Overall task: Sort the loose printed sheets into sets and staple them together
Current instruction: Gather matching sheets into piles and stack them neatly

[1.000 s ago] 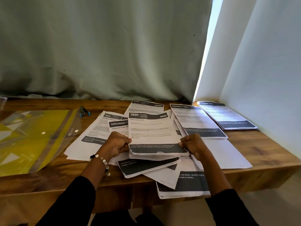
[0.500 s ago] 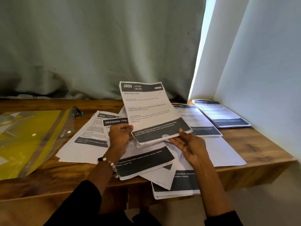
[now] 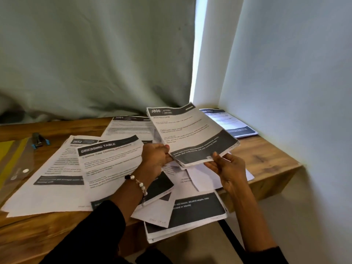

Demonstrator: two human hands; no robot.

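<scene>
**The 3800 set is off the desk and swinging right**

Up it comes — the 3800 stack [image 3: 192, 136] is clear of the pile now, tilted and carried toward the right-hand end of the wooden desk [image 3: 266, 159]. A second ago it lay flat on the heap with both hands squaring its near corners; half a second ago it was only just lifting. The left hand [image 3: 156, 159] grips the stack's near left corner, fingers curled round the edge. The right hand [image 3: 226, 168] has changed its job: the fingers are spread and fairly straight under the lower right corner, cradling it, not clamping.

What does that mean for the task? By my reading, this set is gathered and heading for a spot of its own — perhaps by the finished pile [image 3: 230, 122] against the wall, though that is a guess. No stapling yet: the stapler [image 3: 39, 140] sits untouched well off to the left, near the yellow folder [image 3: 11, 155].

Lifting the stack has also uncovered more of the Dressing Table sheet [image 3: 110, 161] beneath the left wrist. The view has swung right as well.
</scene>
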